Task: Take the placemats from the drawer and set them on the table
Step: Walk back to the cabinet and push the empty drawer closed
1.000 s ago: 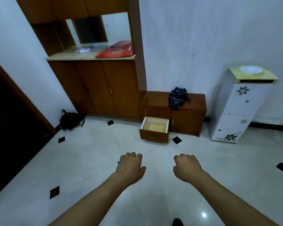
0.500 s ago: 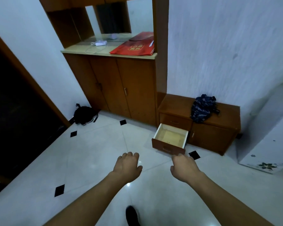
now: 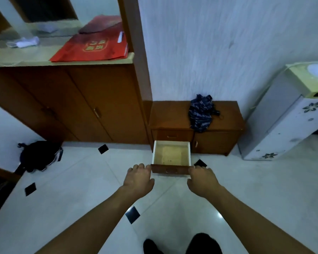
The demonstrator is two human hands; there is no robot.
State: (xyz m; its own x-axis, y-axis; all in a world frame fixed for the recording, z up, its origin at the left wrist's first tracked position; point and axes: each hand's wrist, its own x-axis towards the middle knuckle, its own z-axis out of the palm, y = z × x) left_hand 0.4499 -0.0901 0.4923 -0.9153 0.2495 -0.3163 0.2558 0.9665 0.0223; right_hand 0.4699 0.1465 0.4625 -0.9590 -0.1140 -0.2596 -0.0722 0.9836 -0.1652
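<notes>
Tiled floor [image 3: 72, 189] | drawer [image 3: 171, 156] pulled out of low cabinet [image 3: 218, 142] | blue cloth [image 3: 200, 114] on top, black bag [image 3: 39, 155] off left | my hands: left hand [image 3: 139, 180], right hand [image 3: 202, 180], apart, loosely curled, empty

The white-tiled floor [image 3: 81, 189] has small black diamond insets [image 3: 132, 215]; a black bag [image 3: 39, 155] lies on it at the left wall, and a flowered white dispenser [image 3: 283, 129] stands on it at right. A low cabinet [image 3: 169, 114] stands on it between them, its drawer [image 3: 171, 156] pulled out, a dark blue cloth [image 3: 200, 114] bundled on top. The bench [image 3: 26, 55] above carries a red bag [image 3: 92, 48] and a blurred white item [image 3: 23, 42].
</notes>
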